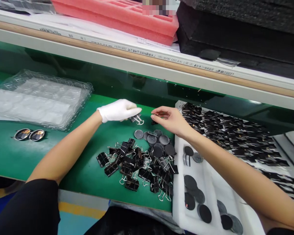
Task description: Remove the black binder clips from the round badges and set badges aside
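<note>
My left hand (121, 110), in a white glove, is closed around a binder clip (137, 119) whose silver wire handles stick out toward the right. A short gap away, the bare fingers of my right hand (168, 120) pinch a small black binder clip (154, 121), largely hidden behind the fingertips. Below both hands lies a loose heap of black binder clips (132, 161). Dark round discs (158, 150) are piled at the heap's upper right edge.
A white foam tray (177, 195) at right holds more dark discs (190, 182); rows of binder clips (225, 130) stand beyond it. Clear plastic trays (39, 98) and two joined oval pieces (29, 134) lie left. A shelf edge (127, 52) crosses behind, bearing pink foam (117, 19).
</note>
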Demonstrator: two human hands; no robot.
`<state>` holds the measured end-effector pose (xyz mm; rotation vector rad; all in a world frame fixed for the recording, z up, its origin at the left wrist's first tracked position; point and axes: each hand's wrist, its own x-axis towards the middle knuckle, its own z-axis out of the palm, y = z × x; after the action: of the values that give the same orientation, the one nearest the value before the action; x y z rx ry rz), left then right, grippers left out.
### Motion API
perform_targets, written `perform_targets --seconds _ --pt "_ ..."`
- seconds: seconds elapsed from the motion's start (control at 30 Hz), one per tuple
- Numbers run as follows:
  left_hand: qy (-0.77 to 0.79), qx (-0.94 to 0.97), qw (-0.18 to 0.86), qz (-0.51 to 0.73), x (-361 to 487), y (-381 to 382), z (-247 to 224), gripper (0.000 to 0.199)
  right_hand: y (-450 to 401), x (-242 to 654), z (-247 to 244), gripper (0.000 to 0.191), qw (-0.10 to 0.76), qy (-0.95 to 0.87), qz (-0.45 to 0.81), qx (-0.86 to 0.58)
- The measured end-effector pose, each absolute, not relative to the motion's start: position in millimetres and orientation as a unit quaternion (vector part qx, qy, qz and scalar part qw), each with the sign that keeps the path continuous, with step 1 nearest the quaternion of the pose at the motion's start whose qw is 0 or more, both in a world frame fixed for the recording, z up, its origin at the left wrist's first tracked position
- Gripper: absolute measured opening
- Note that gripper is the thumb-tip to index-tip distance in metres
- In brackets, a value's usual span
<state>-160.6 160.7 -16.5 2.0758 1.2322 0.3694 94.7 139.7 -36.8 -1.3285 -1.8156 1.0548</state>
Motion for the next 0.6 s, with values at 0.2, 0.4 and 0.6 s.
perform_targets --seconds 0.2,0.4,0.6 --pt "0.454 0.786 0.393 -0.148 -194 180 -22 0.056 172 92 -50 0.027 0.255 -0.565 0.490 -0.613" --pt "0.532 0.825 0.169 -0.089 -188 183 -34 0.056 194 91 -70 0.035 0.163 -0.508 0.536 -0.654" --pt "0.472 0.878 0.082 -0.006 -162 180 -60 0.060 195 91 -61 0.024 0.091 -0.658 0.309 -0.681"
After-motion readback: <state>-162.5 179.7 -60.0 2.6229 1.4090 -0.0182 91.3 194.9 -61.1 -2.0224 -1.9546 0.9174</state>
